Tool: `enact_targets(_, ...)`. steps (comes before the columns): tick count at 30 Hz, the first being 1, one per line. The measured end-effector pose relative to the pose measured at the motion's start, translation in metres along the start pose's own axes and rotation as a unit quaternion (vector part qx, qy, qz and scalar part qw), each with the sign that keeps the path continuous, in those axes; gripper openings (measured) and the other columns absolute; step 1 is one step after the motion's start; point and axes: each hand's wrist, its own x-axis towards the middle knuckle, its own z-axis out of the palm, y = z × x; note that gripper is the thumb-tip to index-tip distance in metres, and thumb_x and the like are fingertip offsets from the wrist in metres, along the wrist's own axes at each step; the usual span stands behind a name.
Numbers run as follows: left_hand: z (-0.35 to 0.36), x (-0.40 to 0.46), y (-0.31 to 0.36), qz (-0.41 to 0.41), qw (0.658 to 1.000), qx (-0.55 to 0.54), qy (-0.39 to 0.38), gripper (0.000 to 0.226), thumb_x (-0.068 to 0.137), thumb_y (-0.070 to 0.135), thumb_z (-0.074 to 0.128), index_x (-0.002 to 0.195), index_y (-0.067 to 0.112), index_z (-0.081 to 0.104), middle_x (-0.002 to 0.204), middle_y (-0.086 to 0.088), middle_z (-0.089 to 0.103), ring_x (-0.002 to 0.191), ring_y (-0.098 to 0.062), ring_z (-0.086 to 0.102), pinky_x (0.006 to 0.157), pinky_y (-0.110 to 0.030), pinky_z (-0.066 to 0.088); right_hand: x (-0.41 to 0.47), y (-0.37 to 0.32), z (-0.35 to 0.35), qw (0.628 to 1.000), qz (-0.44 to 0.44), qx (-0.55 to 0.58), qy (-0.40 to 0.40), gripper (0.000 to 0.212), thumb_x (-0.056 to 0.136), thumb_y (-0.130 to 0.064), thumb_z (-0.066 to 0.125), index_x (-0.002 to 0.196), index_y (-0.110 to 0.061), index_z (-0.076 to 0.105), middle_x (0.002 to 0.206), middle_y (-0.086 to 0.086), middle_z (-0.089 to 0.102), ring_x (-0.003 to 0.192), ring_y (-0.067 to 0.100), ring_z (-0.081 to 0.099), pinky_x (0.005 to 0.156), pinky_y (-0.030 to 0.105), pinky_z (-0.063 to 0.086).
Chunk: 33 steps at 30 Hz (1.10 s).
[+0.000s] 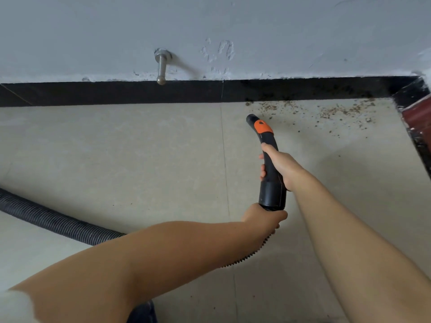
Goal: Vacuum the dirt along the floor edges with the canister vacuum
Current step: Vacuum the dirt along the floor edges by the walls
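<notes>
From the head view I saw the right hand [281, 167] wrapped round the black vacuum handle [270, 159], whose open end sat over pale floor tile [140, 148] just short of the dirt [326, 110] strewn along the black skirting [116, 93]. The left hand [263, 216] gripped the ribbed hose [46, 217] below the cuff, its fingers mostly hidden. The hose ran off the left edge; I could not see the canister. A metal door stop [161, 66] jutted from the wall [303, 31].
</notes>
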Motion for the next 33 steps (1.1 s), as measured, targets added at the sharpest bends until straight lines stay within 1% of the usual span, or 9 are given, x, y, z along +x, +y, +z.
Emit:
enact_targets(3,0.013,0.002,0.005,0.012,1.000,0.010,-0.023,0.015,0.083,0.018,0.066,0.084,0.022,0.052,0.080,-0.005,0.058,0.065,-0.014,0.053,0.064,-0.025,0.046,-0.001,0.004,-0.022,0.999,0.000,0.035,0.023,0.038,0.092,-0.044,0.060,0.102,-0.008,0.053,0.058,0.007,0.053,0.040,0.019,0.050,0.047,0.025,0.049)
enact_targets(9,0.020,0.011,0.012,0.021,1.000,0.018,-0.010,0.016,0.080,0.018,0.068,0.085,0.022,0.053,0.079,-0.005,0.059,0.071,-0.019,0.055,0.069,-0.028,0.049,0.005,-0.001,-0.034,0.997,-0.003,0.061,0.040,0.037,0.092,-0.043,0.061,0.102,-0.008,0.054,0.060,0.008,0.053,0.038,0.019,0.051,0.043,0.023,0.050)
enact_targets(14,0.014,0.022,0.015,0.024,0.999,0.023,0.004,0.015,0.079,0.020,0.068,0.085,0.022,0.054,0.076,-0.004,0.060,0.067,-0.018,0.055,0.068,-0.029,0.048,0.014,-0.007,-0.031,0.997,0.001,0.070,0.025,0.038,0.092,-0.043,0.061,0.103,-0.008,0.054,0.061,0.007,0.053,0.040,0.019,0.051,0.047,0.026,0.051)
enact_targets(18,0.015,0.030,0.019,0.023,0.999,0.023,0.007,0.018,0.078,0.021,0.068,0.091,0.020,0.056,0.077,-0.003,0.061,0.068,-0.018,0.055,0.069,-0.029,0.048,0.021,-0.013,-0.032,0.998,-0.003,0.062,0.022,0.040,0.092,-0.044,0.061,0.104,-0.007,0.055,0.061,0.007,0.053,0.041,0.017,0.051,0.049,0.026,0.051)
enact_targets(25,0.016,0.042,0.029,0.024,1.000,0.003,0.013,0.015,0.077,0.019,0.068,0.086,0.020,0.056,0.074,-0.004,0.060,0.068,-0.020,0.054,0.069,-0.031,0.048,0.032,-0.026,-0.033,0.998,-0.003,0.056,0.019,0.038,0.091,-0.044,0.062,0.101,-0.008,0.054,0.061,0.006,0.053,0.042,0.017,0.050,0.049,0.025,0.051)
enact_targets(33,0.011,0.044,0.029,0.026,0.999,0.004,0.022,0.015,0.076,0.021,0.068,0.086,0.021,0.056,0.075,-0.003,0.060,0.070,-0.020,0.056,0.071,-0.031,0.049,0.035,-0.029,-0.027,0.999,-0.004,0.040,0.002,0.041,0.092,-0.046,0.060,0.108,-0.008,0.055,0.060,0.005,0.054,0.044,0.017,0.051,0.051,0.026,0.051)
